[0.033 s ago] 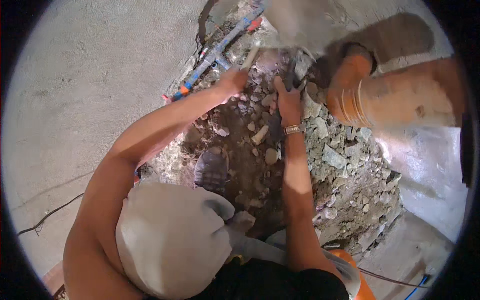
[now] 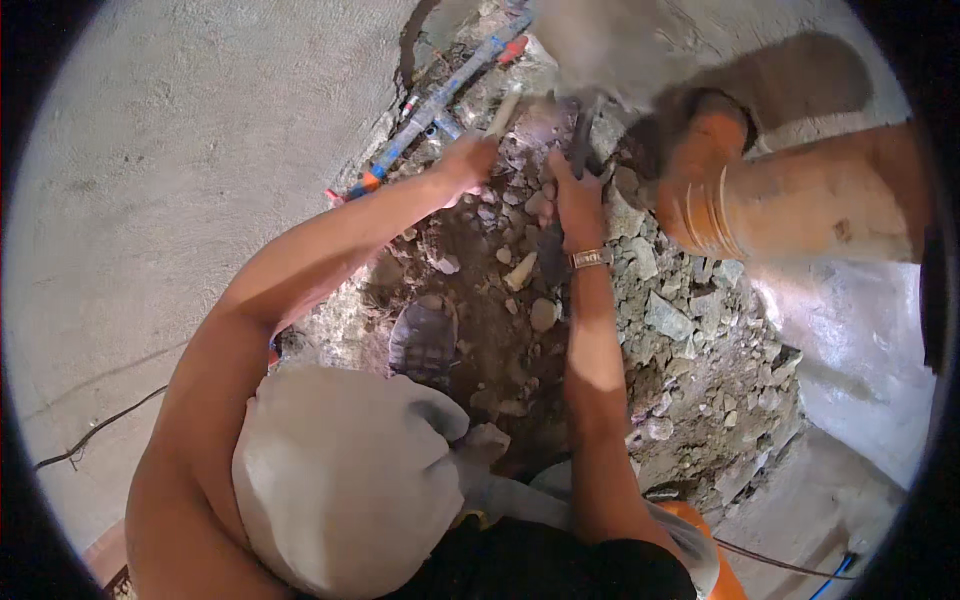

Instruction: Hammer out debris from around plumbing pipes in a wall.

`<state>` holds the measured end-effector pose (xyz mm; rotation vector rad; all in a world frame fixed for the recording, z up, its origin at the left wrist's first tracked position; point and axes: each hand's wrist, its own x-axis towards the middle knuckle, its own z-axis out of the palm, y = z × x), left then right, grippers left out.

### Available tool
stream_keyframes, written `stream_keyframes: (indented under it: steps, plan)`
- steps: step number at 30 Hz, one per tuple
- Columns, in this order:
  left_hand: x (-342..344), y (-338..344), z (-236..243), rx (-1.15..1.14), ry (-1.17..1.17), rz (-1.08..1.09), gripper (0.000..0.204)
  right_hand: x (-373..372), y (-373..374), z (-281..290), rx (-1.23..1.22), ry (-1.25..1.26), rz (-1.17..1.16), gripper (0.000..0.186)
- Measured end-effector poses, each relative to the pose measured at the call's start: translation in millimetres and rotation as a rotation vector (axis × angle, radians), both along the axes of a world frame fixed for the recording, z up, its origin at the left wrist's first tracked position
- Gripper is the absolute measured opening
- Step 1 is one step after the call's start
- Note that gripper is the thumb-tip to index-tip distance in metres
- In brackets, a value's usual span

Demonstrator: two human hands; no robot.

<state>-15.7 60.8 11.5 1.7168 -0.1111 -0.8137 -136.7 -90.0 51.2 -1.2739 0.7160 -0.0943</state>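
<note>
My left hand (image 2: 468, 163) is closed around the pale wooden handle of a hammer (image 2: 503, 112). The hammer's head is smeared and hard to make out. To its right, my right hand (image 2: 577, 205), with a watch at the wrist, grips a dark bar-like chisel (image 2: 583, 135). One end of the chisel points away from me among the stones, and its lower part (image 2: 551, 255) shows below the fingers. Both hands are over a dug-out hollow of broken stones and soil (image 2: 500, 330).
A thick orange pipe (image 2: 800, 205) with a bend lies at the right. A blue-grey pipe (image 2: 435, 105) with red and orange ends runs along the hollow's far left edge. Rough concrete (image 2: 200, 150) spreads left. My pale-clothed knee (image 2: 340, 470) is near, and a black cable (image 2: 100, 430) lies left.
</note>
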Motion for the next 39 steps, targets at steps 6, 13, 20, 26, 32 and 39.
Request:
stream_keyframes:
  steps: [6, 13, 20, 26, 32, 39]
  plan:
    - [6, -20, 15, 0.199, -0.072, 0.009, 0.028, 31, 13, 3, -0.096, -0.099, -0.131, 0.048]
    - [12, -16, 35, 0.185, 0.074, 0.012, 0.023, 64, 27, -64, -0.285, 0.053, -0.228, 0.064]
    - [15, 7, 30, 0.164, -0.018, 0.051, 0.026, 64, 39, -30, -0.265, 0.026, -0.171, 0.067]
    - [11, -15, 50, 0.235, 0.044, 0.012, 0.028, 74, 11, -78, -0.365, 0.079, -0.105, 0.049]
    - [12, -15, 48, 0.103, 0.218, 0.022, 0.029, 70, 34, -74, -0.751, 0.096, -0.069, 0.07]
    - [5, -26, 45, 0.019, 0.241, 0.021, 0.028, 78, 26, -102, -0.588, -0.016, -0.392, 0.056]
